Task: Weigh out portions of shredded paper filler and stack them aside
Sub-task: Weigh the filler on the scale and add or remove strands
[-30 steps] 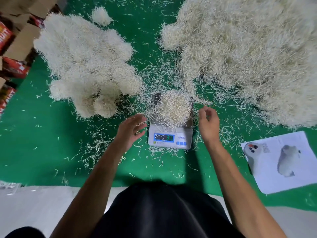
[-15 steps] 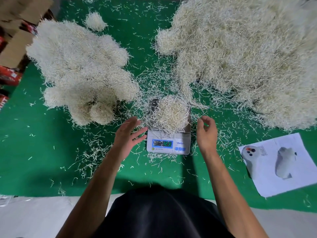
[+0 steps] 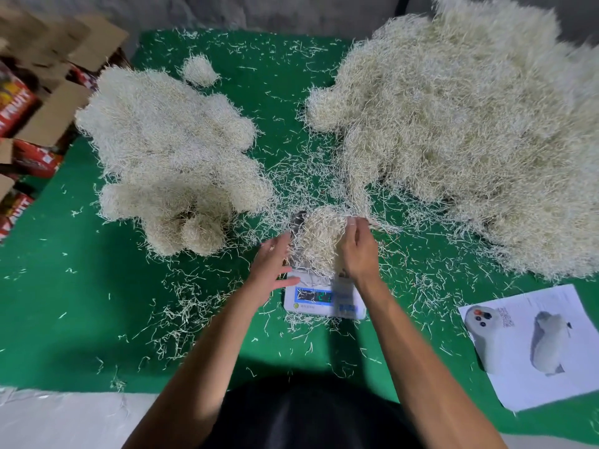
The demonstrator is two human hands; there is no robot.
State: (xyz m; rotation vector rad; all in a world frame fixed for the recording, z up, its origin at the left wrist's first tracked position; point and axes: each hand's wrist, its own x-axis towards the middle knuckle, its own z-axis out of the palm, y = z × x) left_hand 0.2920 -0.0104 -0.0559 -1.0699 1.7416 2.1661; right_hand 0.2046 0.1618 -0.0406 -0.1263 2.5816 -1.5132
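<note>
A small white digital scale (image 3: 324, 301) with a lit display sits on the green mat (image 3: 81, 303). A rounded portion of cream shredded paper (image 3: 319, 238) lies on its platform. My left hand (image 3: 274, 264) touches the portion's left side with straight fingers. My right hand (image 3: 356, 251) curls round the portion's right side and top. A large loose heap of shredded paper (image 3: 453, 140) fills the right of the mat. Several weighed portions are stacked in a pile (image 3: 171, 157) on the left, with one small ball (image 3: 199, 71) lying apart behind it.
Loose strands are scattered over the mat around the scale. A printed white sheet (image 3: 531, 341) lies at the front right. Open cardboard boxes with red print (image 3: 26, 108) stand off the mat's left edge. A pale floor strip runs along the near edge.
Both hands have moved forward from beside the scale onto the portion, closing in on it from left and right. The camera has tilted up, showing more of the far mat.
</note>
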